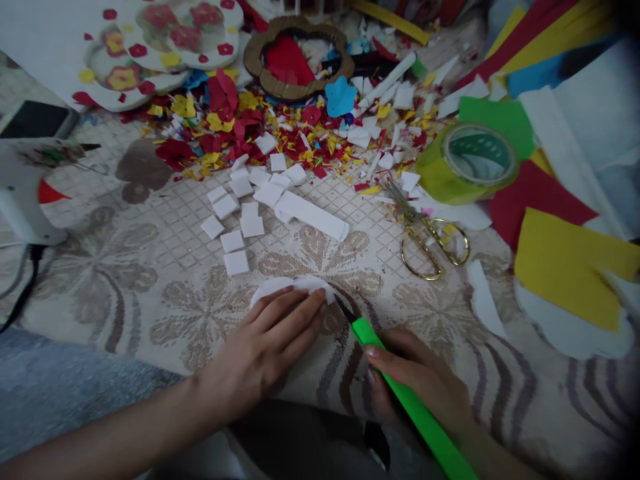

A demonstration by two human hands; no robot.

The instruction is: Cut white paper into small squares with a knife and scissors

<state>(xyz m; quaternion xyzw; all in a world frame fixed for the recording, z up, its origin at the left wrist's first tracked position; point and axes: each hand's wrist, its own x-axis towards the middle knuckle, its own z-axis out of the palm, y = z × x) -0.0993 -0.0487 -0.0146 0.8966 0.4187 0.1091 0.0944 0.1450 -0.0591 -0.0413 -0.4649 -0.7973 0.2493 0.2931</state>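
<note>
My left hand (273, 343) lies flat with fingers stretched out, pressing down on a round white foam piece (285, 287) on the patterned cloth. My right hand (420, 380) is closed around a bright green utility knife (400, 387); its dark blade tip touches the right edge of the white piece. Just beyond lie several small white foam squares (235, 227) and a long white foam strip (313, 215).
Gold-handled scissors (425, 237) lie to the right, near a roll of tape (475, 160). Coloured paper sheets (565, 260) are stacked at the right. Red and yellow paper scraps (280, 133), a cardboard ring (297, 57) and flowered white discs (165, 47) fill the back. A glue gun (25, 187) sits at left.
</note>
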